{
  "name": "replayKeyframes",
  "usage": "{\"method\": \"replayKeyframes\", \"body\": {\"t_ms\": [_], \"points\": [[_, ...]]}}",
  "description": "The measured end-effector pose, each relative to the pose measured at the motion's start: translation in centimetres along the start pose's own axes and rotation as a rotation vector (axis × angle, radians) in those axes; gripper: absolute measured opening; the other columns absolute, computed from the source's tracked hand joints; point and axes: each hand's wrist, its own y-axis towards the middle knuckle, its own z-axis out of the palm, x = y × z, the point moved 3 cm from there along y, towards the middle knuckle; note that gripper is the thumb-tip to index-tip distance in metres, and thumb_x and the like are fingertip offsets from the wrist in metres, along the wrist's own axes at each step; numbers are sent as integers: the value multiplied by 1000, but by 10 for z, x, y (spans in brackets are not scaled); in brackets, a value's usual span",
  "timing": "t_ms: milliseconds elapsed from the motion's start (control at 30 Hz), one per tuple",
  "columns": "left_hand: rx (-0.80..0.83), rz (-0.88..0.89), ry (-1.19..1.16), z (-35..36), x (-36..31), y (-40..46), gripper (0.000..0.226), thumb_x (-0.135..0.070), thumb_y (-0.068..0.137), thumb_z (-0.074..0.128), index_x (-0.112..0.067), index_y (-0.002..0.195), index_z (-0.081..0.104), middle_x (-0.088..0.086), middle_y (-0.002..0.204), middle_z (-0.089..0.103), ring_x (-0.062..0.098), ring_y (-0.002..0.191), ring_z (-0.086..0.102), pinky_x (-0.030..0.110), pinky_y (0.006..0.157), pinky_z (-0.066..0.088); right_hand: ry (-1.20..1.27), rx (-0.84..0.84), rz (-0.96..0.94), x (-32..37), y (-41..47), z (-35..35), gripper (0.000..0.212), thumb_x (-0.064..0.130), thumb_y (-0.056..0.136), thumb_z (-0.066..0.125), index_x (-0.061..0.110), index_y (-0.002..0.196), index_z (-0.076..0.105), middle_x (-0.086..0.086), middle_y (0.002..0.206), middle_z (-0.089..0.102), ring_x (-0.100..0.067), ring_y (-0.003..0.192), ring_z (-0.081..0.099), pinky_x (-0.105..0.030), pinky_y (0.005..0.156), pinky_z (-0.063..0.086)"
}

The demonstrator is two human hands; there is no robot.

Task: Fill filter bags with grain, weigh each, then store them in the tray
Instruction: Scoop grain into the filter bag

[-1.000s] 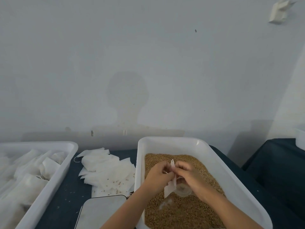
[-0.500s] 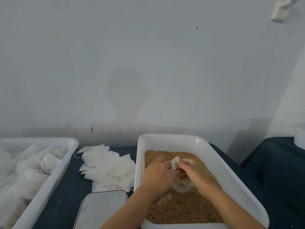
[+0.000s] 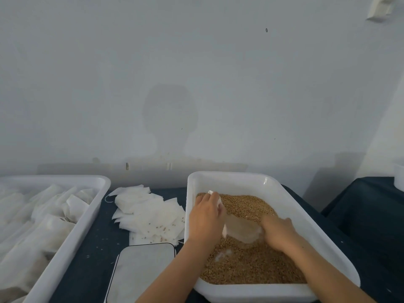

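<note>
Clear cup now scooping grain, hands apart

On the table, a tub stands at the right, with grain in it. Both hands are over the grain: the left hand at the left wall, the right hand to its right, and a scoop between them. Left of the tub lies a pile of empty bags; in front of the pile lies a scale. At the far left stands a tray with filled bags in it.
</note>
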Motion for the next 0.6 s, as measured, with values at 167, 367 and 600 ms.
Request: {"method": "replayKeyframes", "body": {"t_ms": [167, 367, 600], "points": [[-53, -48, -40, 1, 6, 0, 6, -21, 98, 35, -17, 96, 40, -5, 81, 47, 11, 83, 32, 22, 65, 27, -192, -235, -251, -8, -6, -27, 17, 12, 88, 57, 26, 97, 53, 12, 84, 58, -8, 82, 50, -31, 97, 33], [-38, -31, -22, 5, 8, 1, 11, -21, 98, 36, -17, 105, 44, -3, 95, 53, 12, 89, 35, 23, 74, 34, -164, -230, -481, 0, -13, -5, 13, 26, 92, 53, 35, 101, 56, 16, 93, 60, -4, 93, 50, -27, 97, 26], [10, -38, -20, 6, 9, 1, 17, -22, 97, 41, -18, 110, 51, -1, 108, 56, 16, 105, 43, 26, 85, 38, 55, 29, -539, 11, -14, 15, 13, 19, 93, 53, 27, 100, 60, 14, 95, 66, 6, 91, 61, -19, 98, 41]]}}
